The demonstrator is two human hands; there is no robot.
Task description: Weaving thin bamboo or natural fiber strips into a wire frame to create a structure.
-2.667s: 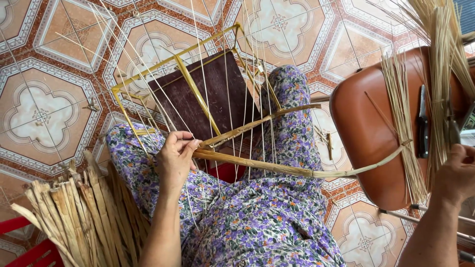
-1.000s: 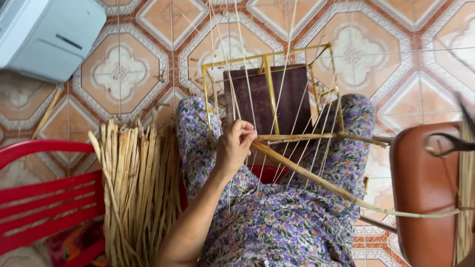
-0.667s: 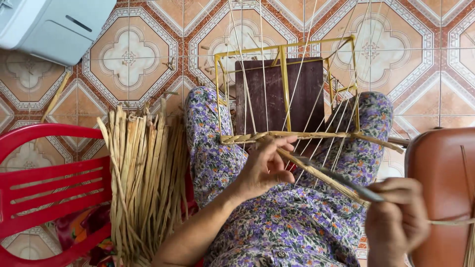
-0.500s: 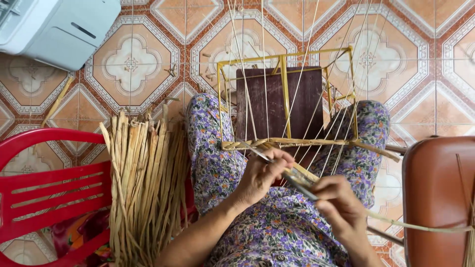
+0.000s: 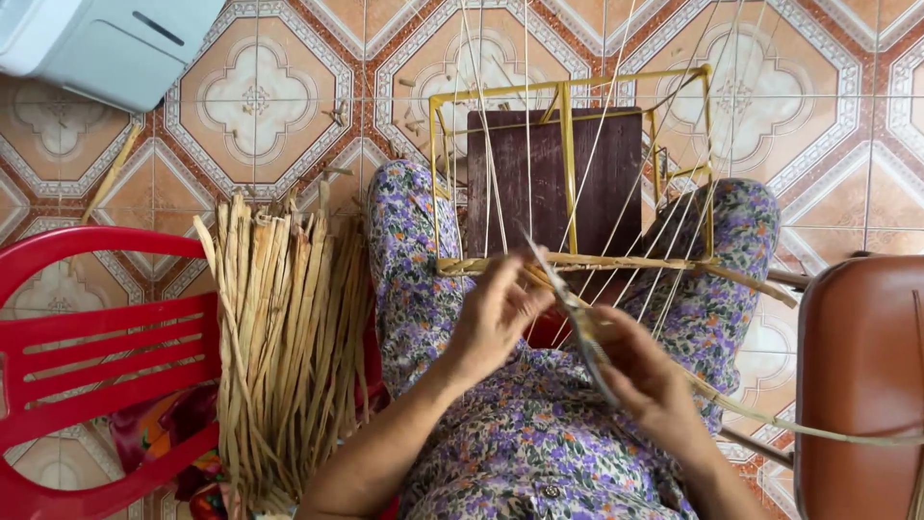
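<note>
A yellow wire frame (image 5: 568, 173) with thin upright strands rests between my knees, over a dark wooden board (image 5: 597, 183). A woven band of straw (image 5: 597, 262) runs along its near edge. My left hand (image 5: 493, 313) pinches strands at that band. My right hand (image 5: 647, 376) holds a flat straw strip (image 5: 568, 308) that trails off to the right past my knee. Both hands sit close together over my flowered lap.
A bundle of dried straw strips (image 5: 284, 337) leans at my left, against a red plastic chair (image 5: 87, 356). A brown stool or seat (image 5: 861, 385) stands at the right. A white appliance (image 5: 96, 43) lies on the patterned tile floor at top left.
My right hand has come in from the right with the straw strip and met the left hand at the frame. The view has swung left and steadied.
</note>
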